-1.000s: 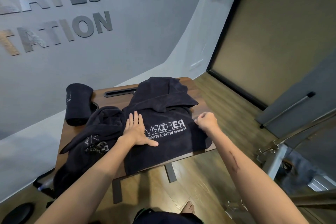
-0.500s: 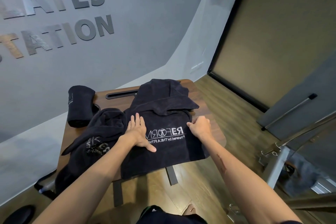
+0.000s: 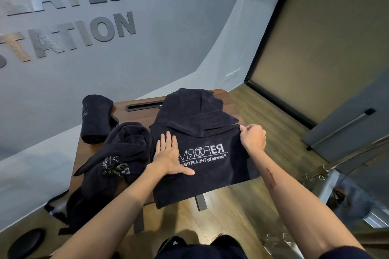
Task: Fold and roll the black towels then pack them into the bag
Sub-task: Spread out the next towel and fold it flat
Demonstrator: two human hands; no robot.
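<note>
Left hand lies flat, fingers straight and together, pressing the logo towel onto the wooden table. Right hand is clenched on that towel's right edge, pinching the cloth at a fold line — knuckles up, thumb toward the far side. White lettering runs between the two hands. Beyond the right-hand pinch, more of the towel sits bunched in a peak. Left of the flat palm, a crumpled black towel hangs off the table's near edge; further left — a rolled black towel.
</note>
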